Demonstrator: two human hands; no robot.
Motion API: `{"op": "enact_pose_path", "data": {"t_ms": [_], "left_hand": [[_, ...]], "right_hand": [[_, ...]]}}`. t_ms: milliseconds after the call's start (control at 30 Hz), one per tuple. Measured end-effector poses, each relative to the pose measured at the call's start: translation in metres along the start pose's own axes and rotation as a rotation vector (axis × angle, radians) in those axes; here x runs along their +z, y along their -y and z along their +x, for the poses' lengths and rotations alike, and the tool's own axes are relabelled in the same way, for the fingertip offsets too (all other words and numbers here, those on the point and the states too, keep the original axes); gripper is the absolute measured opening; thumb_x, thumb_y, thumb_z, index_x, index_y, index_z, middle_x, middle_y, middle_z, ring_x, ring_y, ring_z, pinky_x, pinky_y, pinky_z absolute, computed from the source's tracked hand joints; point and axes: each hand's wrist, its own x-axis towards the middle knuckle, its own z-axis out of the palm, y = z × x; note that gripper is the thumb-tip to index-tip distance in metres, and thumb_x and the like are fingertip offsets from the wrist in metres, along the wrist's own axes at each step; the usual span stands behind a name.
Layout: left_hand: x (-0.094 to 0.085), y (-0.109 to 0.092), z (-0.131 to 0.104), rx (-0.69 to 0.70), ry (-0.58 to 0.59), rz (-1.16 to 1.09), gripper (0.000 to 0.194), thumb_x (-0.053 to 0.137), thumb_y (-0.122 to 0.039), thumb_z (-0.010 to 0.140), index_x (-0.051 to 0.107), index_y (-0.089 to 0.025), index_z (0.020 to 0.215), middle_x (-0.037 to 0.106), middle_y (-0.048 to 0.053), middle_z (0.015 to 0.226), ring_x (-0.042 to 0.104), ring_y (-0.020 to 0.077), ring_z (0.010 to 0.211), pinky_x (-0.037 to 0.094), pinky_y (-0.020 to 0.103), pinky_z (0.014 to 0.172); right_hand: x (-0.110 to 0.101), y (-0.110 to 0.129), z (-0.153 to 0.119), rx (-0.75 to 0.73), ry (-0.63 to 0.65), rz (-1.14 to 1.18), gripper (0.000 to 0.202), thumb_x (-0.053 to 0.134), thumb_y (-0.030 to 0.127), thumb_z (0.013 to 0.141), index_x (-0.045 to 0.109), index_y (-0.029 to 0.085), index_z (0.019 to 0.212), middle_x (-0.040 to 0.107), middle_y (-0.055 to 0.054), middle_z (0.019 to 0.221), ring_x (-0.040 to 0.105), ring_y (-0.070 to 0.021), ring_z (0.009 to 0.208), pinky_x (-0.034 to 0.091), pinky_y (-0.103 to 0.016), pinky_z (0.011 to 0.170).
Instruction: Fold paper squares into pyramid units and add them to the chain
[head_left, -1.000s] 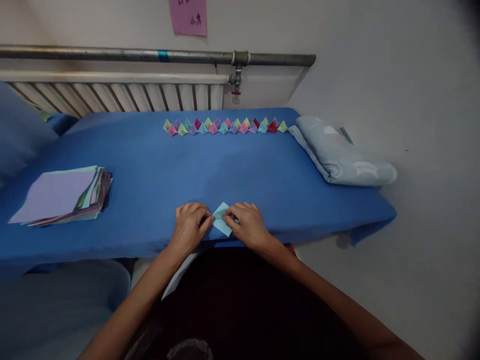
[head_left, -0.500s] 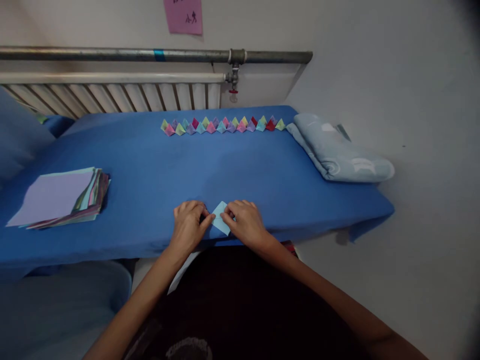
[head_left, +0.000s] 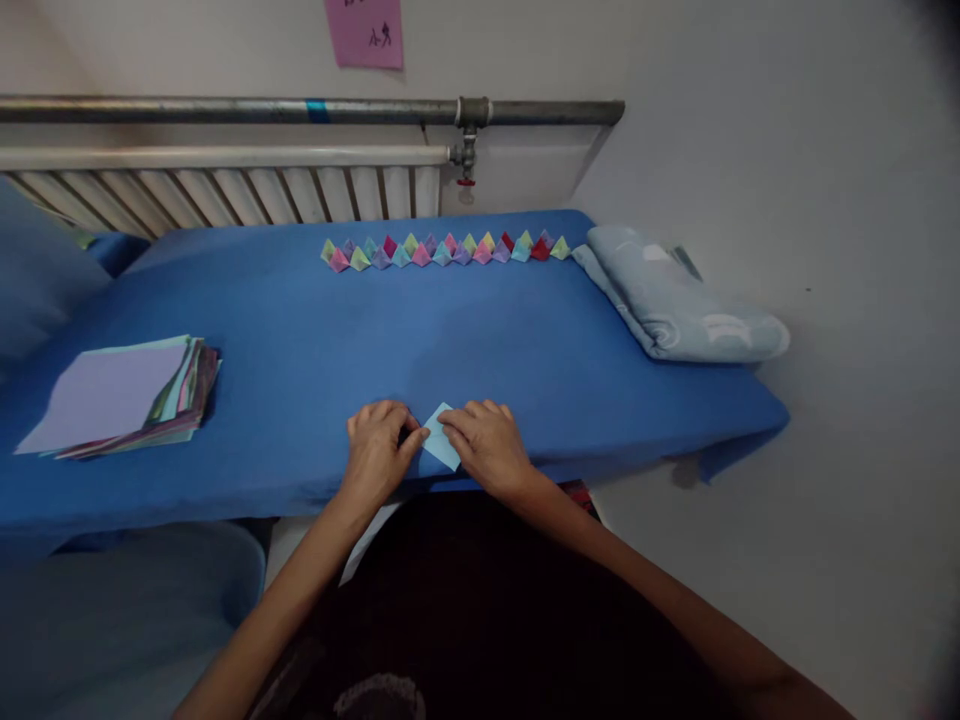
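Left hand (head_left: 377, 452): curled, knuckles up, fingertips pressed down on the left edge of the paper; pins the sheet flat against the soft surface.
Right hand (head_left: 487, 446): curled likewise, fingertips on the right part of the paper, thumb hidden; whether pinching a flap or only pressing, cannot tell.
Paper (head_left: 439, 449): small light-blue sheet, partly folded, one corner pointing away; lies between both hands at the near edge of the bed, close to the body for firm pressure.
Bed (head_left: 300, 350): blue sheet, serves as work surface under both hands.
Folded pieces (head_left: 444, 250): row of small coloured pieces, well beyond the hands at the far edge, touching one another in line; set out of the working area.
Stack (head_left: 112, 395): loose coloured sheets, lilac on top, well to the left of the left hand, within arm's reach.
Blanket (head_left: 675, 310): pale blue, folded, beyond and to the right of the right hand.
Radiator (head_left: 225, 190): behind the bed, beyond the row.
Note (head_left: 364, 32): pink, on the wall above.
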Motion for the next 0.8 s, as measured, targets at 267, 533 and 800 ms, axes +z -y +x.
{"op": "enact_pose_path", "data": {"t_ms": [267, 533, 800], "left_hand": [[0.003, -0.003, -0.009, 0.257, -0.079, 0.101, 0.030, 0.049, -0.011, 0.090, 0.070, -0.029, 0.103, 0.068, 0.005, 0.106, 0.053, 0.0253, 0.100, 0.038, 0.044, 0.086], [-0.005, -0.007, -0.026, 0.456, -0.011, 0.238, 0.036, 0.045, -0.005, 0.089, 0.060, -0.018, 0.119, 0.068, 0.010, 0.117, 0.055, 0.0272, 0.109, 0.033, 0.049, 0.098], [-0.017, -0.024, -0.003, 0.399, 0.142, 0.297, 0.024, 0.044, -0.012, 0.090, 0.067, -0.016, 0.091, 0.070, 0.008, 0.091, 0.060, 0.0225, 0.084, 0.035, 0.048, 0.094]], "right_hand": [[0.000, -0.003, -0.001, 0.013, -0.016, 0.013, 0.023, 0.051, 0.030, 0.094, 0.068, 0.026, 0.110, 0.066, -0.005, 0.090, 0.052, -0.0202, 0.083, 0.029, -0.034, 0.073], [0.002, -0.005, -0.004, -0.025, -0.043, -0.092, 0.026, 0.050, 0.030, 0.094, 0.066, 0.027, 0.115, 0.064, -0.006, 0.087, 0.049, -0.0204, 0.081, 0.027, -0.034, 0.070], [0.002, -0.010, 0.007, 0.006, -0.051, -0.113, 0.027, 0.049, 0.030, 0.094, 0.067, 0.026, 0.114, 0.066, -0.008, 0.087, 0.052, -0.0215, 0.080, 0.031, -0.034, 0.071]]}}
